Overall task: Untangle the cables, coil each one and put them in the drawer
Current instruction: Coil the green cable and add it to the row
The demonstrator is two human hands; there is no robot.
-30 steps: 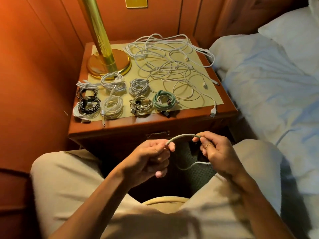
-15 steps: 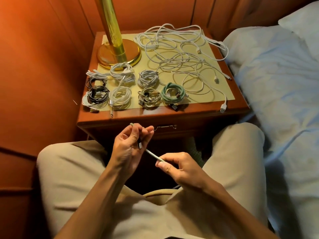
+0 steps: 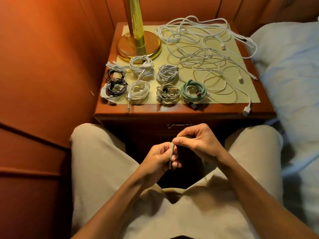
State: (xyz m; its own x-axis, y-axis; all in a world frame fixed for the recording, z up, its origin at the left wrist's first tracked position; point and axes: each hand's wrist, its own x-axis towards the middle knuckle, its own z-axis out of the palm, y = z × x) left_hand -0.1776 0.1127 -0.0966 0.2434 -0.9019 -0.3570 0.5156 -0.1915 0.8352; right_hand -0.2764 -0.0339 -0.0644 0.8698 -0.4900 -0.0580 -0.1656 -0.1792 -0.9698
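Currently, a short run of pale green cable [image 3: 172,155] is held upright between the knees, well clear of the nightstand [image 3: 172,114]. It is gripped low by the curled fingers of the left hand [image 3: 159,159], and its top end is pinched by the right hand [image 3: 198,140], just beside and above. Its long axis runs toward the nightstand's near edge, so the next wrap probably falls to the right hand. Beyond, finished coils [image 3: 138,83] are ranged along the near-left of the top; the white tangle [image 3: 207,52] is spread toward its far-right corner.
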